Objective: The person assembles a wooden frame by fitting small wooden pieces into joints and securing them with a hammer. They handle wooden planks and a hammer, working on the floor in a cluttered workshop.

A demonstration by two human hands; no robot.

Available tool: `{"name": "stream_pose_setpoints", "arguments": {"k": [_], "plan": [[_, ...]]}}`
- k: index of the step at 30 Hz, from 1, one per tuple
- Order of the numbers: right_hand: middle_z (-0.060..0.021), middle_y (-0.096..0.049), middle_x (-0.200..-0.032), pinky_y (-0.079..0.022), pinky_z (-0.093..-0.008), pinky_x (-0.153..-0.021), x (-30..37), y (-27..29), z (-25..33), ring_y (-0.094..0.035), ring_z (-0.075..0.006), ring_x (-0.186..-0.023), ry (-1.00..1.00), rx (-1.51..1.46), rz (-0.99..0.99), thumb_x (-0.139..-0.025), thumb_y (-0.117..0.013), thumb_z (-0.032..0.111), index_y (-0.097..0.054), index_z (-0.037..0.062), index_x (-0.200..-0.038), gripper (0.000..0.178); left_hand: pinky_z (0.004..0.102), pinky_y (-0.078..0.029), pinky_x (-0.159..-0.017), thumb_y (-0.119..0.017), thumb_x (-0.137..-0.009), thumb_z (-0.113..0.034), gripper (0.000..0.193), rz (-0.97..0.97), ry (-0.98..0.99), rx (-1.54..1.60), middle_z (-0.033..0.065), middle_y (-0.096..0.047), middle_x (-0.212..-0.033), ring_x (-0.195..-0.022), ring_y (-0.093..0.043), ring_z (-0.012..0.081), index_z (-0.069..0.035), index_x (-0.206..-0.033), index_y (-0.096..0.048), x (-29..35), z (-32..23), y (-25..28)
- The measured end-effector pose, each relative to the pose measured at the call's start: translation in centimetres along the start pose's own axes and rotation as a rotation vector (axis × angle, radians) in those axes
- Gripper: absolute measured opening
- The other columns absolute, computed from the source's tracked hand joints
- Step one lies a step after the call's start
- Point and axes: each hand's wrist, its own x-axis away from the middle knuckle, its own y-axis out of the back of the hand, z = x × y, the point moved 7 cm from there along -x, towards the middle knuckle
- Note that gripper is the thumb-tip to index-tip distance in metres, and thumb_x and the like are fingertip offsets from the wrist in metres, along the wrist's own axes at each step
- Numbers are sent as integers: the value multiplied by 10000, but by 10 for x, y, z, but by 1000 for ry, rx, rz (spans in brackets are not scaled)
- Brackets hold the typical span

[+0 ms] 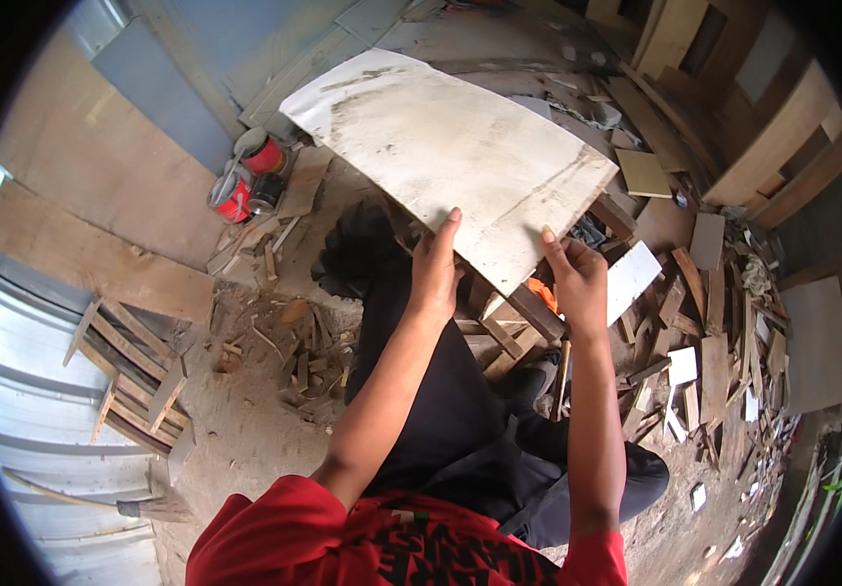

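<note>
A white rectangular board (460, 156), smudged with dark dirt, is held out in front of me, its far end up and to the left. My left hand (436, 262) grips its near left edge, thumb on the top face and fingers underneath. On the near right edge, my right hand (577, 278) holds it the same way, with the thumb on top. Below the board's near corner are dark wooden beams (536, 314) and a bit of orange material (542, 293). The fingers under the board are mostly hidden.
Wood offcuts (714, 361) lie heaped on the right. Red paint cans (232, 198) stand at the far left beside a plank. A slatted wooden frame (138, 376) leans by corrugated metal sheeting (30, 391). A broom (152, 508) lies near left. Large panels (99, 137) line the back left.
</note>
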Motion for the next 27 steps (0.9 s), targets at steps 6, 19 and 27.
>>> {"name": "stream_pose_setpoints", "arguments": {"k": [6,19,27], "plan": [[-4,-579,-598,-362,-259,-497,-1,-4,5,-469,-65,-544,54,-113,4,-954,-675,310,-669,-29,-739,401,439,-414,-1015,-596,-897,-634,857,47,-106,5,149,-513,-1390,-1266,-508,246,16,-1424,-407,13,-16,-15],[-9,-584,-585,-384,-258,-528,-9,-8,5,-477,-68,-548,-74,34,180,-912,-713,411,-676,-18,-695,483,425,-359,-1105,-626,-926,-481,781,154,-210,34,136,-440,-1450,-1346,-435,255,-8,-1465,-319,13,-5,-20],[-64,-669,-654,-464,-251,-570,-7,-16,13,-572,-80,-594,47,82,350,-938,-692,362,-739,-72,-888,440,417,-366,-1082,-503,-956,-457,627,34,-164,137,127,-506,-1405,-1299,-486,254,-18,-1399,-439,23,-15,-23]]}}
